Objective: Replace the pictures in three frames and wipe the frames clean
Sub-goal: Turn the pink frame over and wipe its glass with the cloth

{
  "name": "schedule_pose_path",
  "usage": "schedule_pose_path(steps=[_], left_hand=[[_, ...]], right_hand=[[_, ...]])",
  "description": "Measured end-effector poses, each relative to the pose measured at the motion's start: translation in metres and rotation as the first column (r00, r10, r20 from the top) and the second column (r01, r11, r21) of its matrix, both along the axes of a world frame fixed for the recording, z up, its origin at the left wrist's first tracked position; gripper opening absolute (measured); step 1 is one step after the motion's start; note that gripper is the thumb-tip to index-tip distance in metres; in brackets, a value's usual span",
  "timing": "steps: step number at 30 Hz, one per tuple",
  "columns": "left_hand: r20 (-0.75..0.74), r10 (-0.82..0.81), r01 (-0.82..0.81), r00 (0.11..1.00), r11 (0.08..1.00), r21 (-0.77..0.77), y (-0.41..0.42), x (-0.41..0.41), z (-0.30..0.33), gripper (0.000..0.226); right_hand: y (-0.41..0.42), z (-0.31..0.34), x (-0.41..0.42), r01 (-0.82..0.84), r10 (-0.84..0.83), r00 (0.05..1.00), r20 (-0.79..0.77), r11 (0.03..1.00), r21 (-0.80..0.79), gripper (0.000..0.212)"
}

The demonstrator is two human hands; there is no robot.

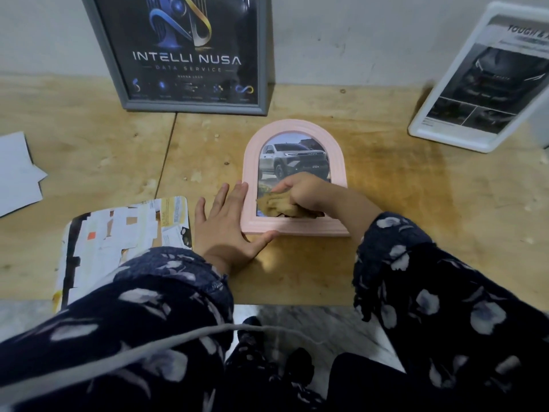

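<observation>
Right hand (306, 191) bunches a tan cloth (280, 205) on the arched pink frame's (297, 130) glass.
Left hand (225, 221), fingers flat, braces the frame's corner on the tabletop (401, 203); hard wiping could skid the frame if that brace slips.

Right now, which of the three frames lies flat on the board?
The pink arched frame with the truck picture; the grey frame and white frame stand leaning.

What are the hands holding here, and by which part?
The right hand grips a bunched tan cloth from above, on the pink arched frame's glass. The left hand holds nothing; it lies flat against the frame's lower left corner.
</observation>
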State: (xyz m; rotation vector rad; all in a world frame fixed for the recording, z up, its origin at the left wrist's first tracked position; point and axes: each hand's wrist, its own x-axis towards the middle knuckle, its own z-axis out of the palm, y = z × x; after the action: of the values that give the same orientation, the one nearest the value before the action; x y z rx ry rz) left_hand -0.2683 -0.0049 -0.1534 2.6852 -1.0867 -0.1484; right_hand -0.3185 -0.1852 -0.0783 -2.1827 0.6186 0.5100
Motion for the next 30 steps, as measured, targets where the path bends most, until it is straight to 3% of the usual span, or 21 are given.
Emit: schedule_pose_path(steps=[5,9,11,14,17,19,21,24,27,30], left_hand=[[-0.015,-0.004,0.004,1.0,1.0,-0.006,-0.001,0.001,0.0,0.101],[-0.024,-0.009,0.009,1.0,1.0,-0.02,0.001,0.001,-0.001,0.1],[-0.027,-0.014,0.013,1.0,1.0,-0.014,0.0,0.0,0.001,0.101],[-0.054,-0.009,0.009,0.999,1.0,-0.001,0.002,-0.001,0.003,0.101],[-0.229,0.146,-0.173,0.962,0.98,-0.099,-0.015,-0.004,0.015,0.08],[-0.396,0.292,-0.4,0.871,0.889,-0.224,-0.029,-0.011,0.028,0.051],[-0.539,0.379,-0.595,0.752,0.743,-0.308,-0.035,-0.018,0.039,0.032],[-0.79,0.344,-0.81,0.507,0.504,-0.3,-0.026,-0.017,0.051,0.049],[-0.905,0.306,-0.921,0.296,0.344,-0.185,-0.003,-0.007,0.057,0.057],[-0.95,0.247,-0.944,0.191,0.311,-0.11,0.029,0.014,0.046,0.052]], right_hand=[[-0.024,-0.003,-0.01,0.336,-0.352,0.933,0.081,0.928,0.162,0.049],[-0.037,-0.009,-0.032,0.609,-0.684,0.696,0.219,0.724,0.325,0.027],[-0.036,-0.006,-0.045,0.678,-0.759,0.593,0.27,0.651,0.341,0.025],[-0.029,-0.004,-0.057,0.728,-0.807,0.528,0.266,0.591,0.349,0.036],[-0.023,0.004,-0.061,0.72,-0.864,0.458,0.21,0.499,0.483,0.041],[-0.02,0.009,-0.059,0.712,-0.894,0.421,0.151,0.429,0.556,0.038],[-0.015,0.015,-0.057,0.719,-0.891,0.434,0.129,0.43,0.546,0.038],[-0.004,0.027,-0.054,0.714,-0.882,0.459,0.105,0.437,0.547,0.036],[0.017,0.039,-0.044,0.675,-0.841,0.527,0.122,0.502,0.54,0.037],[0.042,0.049,-0.031,0.628,-0.795,0.587,0.152,0.565,0.535,0.038]])
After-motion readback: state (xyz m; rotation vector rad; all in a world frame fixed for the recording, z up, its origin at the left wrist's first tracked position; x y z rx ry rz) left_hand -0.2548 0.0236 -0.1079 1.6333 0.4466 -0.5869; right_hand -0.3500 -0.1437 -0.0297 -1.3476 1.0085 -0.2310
